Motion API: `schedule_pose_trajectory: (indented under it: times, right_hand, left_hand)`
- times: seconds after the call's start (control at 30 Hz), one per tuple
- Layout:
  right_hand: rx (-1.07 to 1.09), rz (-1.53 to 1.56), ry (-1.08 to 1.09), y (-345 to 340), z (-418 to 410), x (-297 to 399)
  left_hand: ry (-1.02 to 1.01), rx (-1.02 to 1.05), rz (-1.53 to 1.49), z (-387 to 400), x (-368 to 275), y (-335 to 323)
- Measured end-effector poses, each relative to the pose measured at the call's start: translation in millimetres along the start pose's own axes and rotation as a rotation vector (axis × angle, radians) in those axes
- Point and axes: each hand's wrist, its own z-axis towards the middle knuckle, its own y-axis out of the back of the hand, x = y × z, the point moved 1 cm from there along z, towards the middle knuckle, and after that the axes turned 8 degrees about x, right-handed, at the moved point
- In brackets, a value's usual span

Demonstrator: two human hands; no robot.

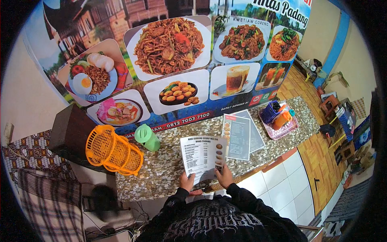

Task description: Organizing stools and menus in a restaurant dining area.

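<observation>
A white menu sheet [203,157] with printed lines and small food pictures is held above the near edge of the pebble-patterned table [169,169]. My left hand [186,181] grips its lower left edge, thumb on top, and my right hand [224,176] grips its lower right edge. Just beyond the sheet to the right, a dark printed menu card [240,137] lies on the table, overlapping a second grey card [255,136]. The fingers beneath the sheet are mostly hidden.
An orange plastic basket rack [113,151] and a green lidded pitcher [147,137] stand at the left. At the right, a pink tray [285,131] holds a blue basket [270,112] and an orange container [281,120]. A large food banner [178,110] rises along the far side.
</observation>
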Motion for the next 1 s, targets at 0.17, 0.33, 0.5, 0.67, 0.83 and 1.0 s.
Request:
schedule_pose_trajectory:
  times: [0.17,0.33,0.5,0.67,0.83,1.0]
  right_hand:
    - [-0.001,0.292,-0.072,-29.4,3.1,-62.0]
    - [0.082,0.360,-0.228,-33.2,-13.8,-62.5]
    - [0.128,0.226,-0.304,-29.8,-34.8,-32.9]
    - [0.105,0.340,-0.309,-45.1,-56.9,-47.3]
    - [0.209,0.382,-0.351,-56.2,-67.8,-81.0]
    - [0.324,0.391,-0.428,-24.4,-63.0,-41.3]
  left_hand:
    - [-0.027,0.044,-0.040,-2.4,32.2,-4.6]
    - [0.141,0.121,-0.003,-17.5,26.0,3.9]
    - [0.115,0.152,-0.028,-33.3,42.4,8.4]
    - [0.119,0.140,-0.040,-53.6,29.2,10.6]
    - [0.129,0.116,0.016,-57.4,41.6,14.2]
    - [0.221,0.147,0.028,-54.0,39.6,9.4]
